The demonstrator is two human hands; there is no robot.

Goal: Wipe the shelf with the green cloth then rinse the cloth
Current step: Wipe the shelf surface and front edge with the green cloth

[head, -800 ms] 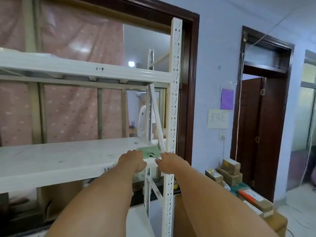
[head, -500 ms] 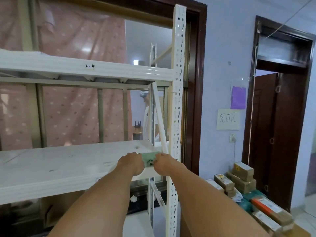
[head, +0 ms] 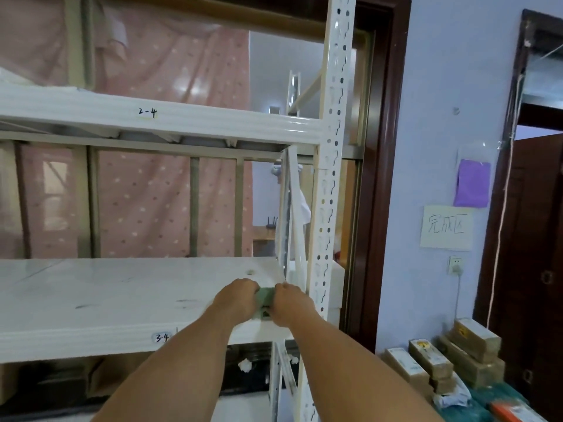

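A white metal shelf [head: 106, 296] marked "3-4" runs across the middle of the view, with a few dark smudges on its board. At its right front corner lies a small green cloth [head: 265, 300], bunched into a narrow strip. My left hand [head: 237, 300] grips the cloth's left side and my right hand [head: 291, 303] grips its right side, knuckles almost touching. Most of the cloth is hidden between the two fists.
A perforated white upright [head: 330, 178] stands just right of my hands, with a diagonal brace [head: 294, 223] behind. An upper shelf marked "2-4" [head: 152, 117] hangs overhead. Stacked cardboard boxes [head: 457, 357] sit on the floor at lower right beside a dark door frame [head: 380, 178].
My hands have drawn closer together on the shelf corner, squeezing the green cloth so less of it shows. The camera has turned slightly left.
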